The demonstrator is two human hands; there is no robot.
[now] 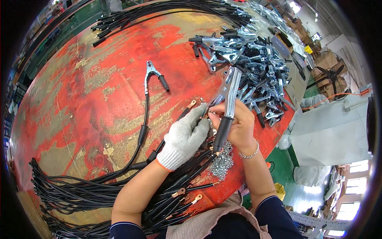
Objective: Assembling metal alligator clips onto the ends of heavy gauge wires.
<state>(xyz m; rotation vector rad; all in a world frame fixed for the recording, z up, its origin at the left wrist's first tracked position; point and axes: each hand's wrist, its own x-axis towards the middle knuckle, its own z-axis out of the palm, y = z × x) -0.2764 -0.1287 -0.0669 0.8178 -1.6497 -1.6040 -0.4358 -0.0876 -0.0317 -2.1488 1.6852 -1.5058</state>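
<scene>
A metal spring clamp [232,85] with a black handle sleeve stands raised between my hands, its jaws pointing away from me. My left hand [184,137], in a white knit glove, is closed round the clamp's lower part; its fingers partly hide the joint there. My bare right hand [242,125] is behind the near handle, thumb and forefinger pinched at the joint beside a bit of copper. Whatever tiny piece they pinch is too small to name. Below the hands lies a pile of small metal nuts [222,164]. Black cables with copper lugs [196,199] run beneath my left forearm.
Another clamp [151,73] joined to a black cable lies on the worn red table [99,99]. A heap of loose clamps [258,63] fills the far right. Long black cables [159,11] lie along the far edge, more cables [71,191] at left. A fan [333,75] stands beyond.
</scene>
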